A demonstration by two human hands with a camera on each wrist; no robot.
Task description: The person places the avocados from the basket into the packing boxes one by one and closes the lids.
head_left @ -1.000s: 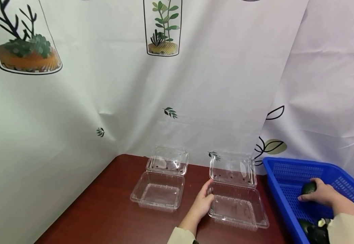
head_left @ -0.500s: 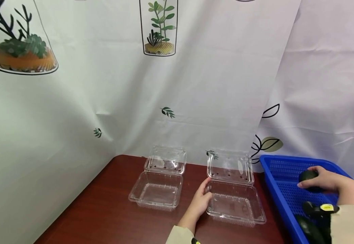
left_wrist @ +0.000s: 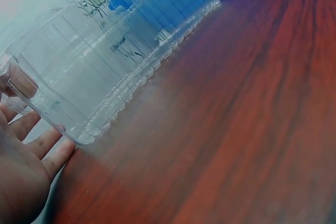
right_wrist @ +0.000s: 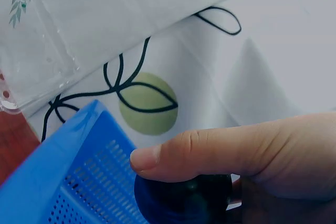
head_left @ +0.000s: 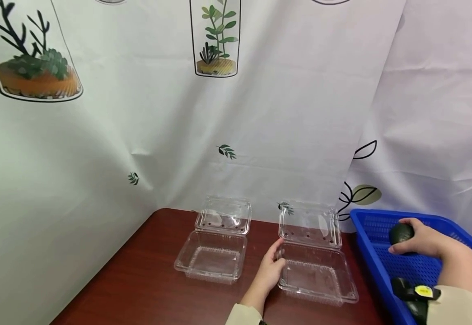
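Note:
My right hand grips a dark green avocado above the blue basket, thumb on the near side. In the right wrist view the thumb lies along the top of the avocado, and the other fingers are mostly hidden. My left hand holds the left edge of an open clear plastic clamshell container. Its thumb is at the rim; in the left wrist view several fingers touch the outer wall of that container. The container's lid leans back against the wall covering.
A second open clear clamshell container stands to the left on the reddish-brown table. Another dark green avocado lies in the basket below the right wrist, partly hidden. A printed white sheet hangs behind the table.
My right hand has lifted the avocado from the basket floor and moved it a little left toward the basket's left wall. The left hand stays at the container's edge.

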